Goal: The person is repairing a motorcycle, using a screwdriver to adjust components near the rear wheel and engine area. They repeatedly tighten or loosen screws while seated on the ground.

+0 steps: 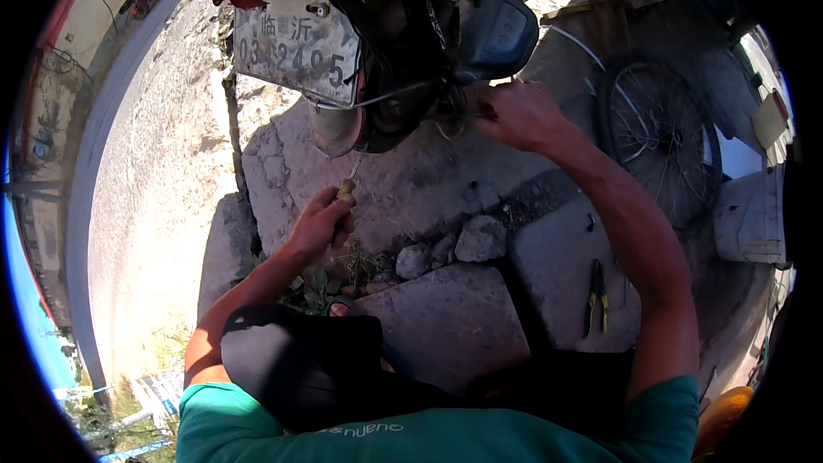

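Note:
My left hand (320, 221) is closed around the yellowish handle of a screwdriver (346, 190). Its thin shaft points up to the underside of a motorcycle's rear end (394, 120), where the tip meets the dark parts beside a pale rounded piece. Higher and to the right, my right hand (525, 116) is closed at the motorcycle's rear, its fingertips against dark metal parts; what they grip is too shaded to make out. A dirty metal number plate (296, 50) hangs left of the work spot. A blue plastic cover (506, 39) sits just above my right hand.
Pliers (597, 300) with yellow-and-black handles lie on the stone slab to the right. Beyond them are a spoked wheel (660, 141) and a whitish bucket (750, 219). Loose rocks (481, 238) and weeds lie between the paving slabs (446, 317) before me. A sunlit road runs at left.

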`<state>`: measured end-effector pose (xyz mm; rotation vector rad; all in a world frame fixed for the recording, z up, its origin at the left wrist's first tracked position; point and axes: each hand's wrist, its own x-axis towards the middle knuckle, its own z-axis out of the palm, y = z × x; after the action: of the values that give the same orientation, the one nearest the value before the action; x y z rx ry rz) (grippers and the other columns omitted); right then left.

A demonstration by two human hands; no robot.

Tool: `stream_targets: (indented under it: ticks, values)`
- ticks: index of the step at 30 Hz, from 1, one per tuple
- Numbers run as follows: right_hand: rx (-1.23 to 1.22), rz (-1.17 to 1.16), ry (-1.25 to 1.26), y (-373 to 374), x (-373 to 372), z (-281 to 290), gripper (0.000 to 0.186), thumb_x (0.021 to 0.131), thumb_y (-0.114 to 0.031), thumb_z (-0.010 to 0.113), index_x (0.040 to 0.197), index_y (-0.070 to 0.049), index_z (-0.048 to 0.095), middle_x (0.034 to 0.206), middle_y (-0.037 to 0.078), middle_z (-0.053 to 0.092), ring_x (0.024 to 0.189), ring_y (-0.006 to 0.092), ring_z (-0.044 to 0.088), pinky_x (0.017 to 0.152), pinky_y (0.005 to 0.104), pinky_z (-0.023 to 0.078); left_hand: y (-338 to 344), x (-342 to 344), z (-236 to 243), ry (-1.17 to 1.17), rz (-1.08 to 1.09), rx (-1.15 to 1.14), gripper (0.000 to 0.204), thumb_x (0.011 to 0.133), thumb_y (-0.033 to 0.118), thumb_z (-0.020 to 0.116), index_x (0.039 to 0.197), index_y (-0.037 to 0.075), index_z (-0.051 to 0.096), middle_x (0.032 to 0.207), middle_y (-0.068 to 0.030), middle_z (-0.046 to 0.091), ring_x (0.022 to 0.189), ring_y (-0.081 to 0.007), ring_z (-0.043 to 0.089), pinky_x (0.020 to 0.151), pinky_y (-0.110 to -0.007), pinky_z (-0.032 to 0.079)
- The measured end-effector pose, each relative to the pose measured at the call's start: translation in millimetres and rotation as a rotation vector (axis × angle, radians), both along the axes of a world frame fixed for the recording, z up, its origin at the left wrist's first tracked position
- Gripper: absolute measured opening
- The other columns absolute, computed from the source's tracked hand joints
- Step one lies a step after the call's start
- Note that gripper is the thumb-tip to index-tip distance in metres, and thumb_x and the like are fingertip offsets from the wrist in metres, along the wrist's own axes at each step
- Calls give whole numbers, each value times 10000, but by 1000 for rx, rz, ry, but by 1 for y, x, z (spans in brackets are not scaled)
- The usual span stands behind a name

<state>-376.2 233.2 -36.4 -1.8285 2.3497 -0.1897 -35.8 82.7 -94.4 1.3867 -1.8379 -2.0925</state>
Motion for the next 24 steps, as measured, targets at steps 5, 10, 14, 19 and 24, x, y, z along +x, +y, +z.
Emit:
stream_targets:
  ticks: [5,10,14,19,24]
  values:
    - [-29,34,-36,-3,-3,1,324,804,-273,673,1091,-121,684,955,110,724,908,307,692,788,440,537,2,-4,8,-37,-23,-25,218,963,238,576,1026,40,512,723,-51,565,476,-111,479,401,-279,352]
    - [-86,11,-117,-4,-12,-6,294,803,-292,688,996,-70,696,870,120,721,826,312,693,742,433,530,2,-17,44,-117,8,97,247,982,267,539,1078,41,516,705,-59,548,443,-121,437,378,-289,325]
    - [-260,-1,-299,-1,-28,-33,278,819,-270,683,938,-19,692,838,143,709,748,286,690,679,403,519,7,-36,68,-191,50,157,253,979,277,536,1078,45,515,703,-58,545,463,-128,443,378,-292,314]
    - [-312,-80,-426,-2,-39,-41,295,858,-288,646,964,-22,716,780,197,681,746,371,675,691,450,519,21,-62,68,-256,147,153,254,978,291,535,1063,52,516,704,-48,546,464,-125,447,380,-281,294]
    - [-377,-19,-476,-2,-44,-51,307,893,-292,605,975,-16,712,794,216,676,763,392,665,703,464,512,33,-59,54,-219,187,110,264,989,311,512,1055,56,525,718,-45,556,460,-121,442,382,-288,288]
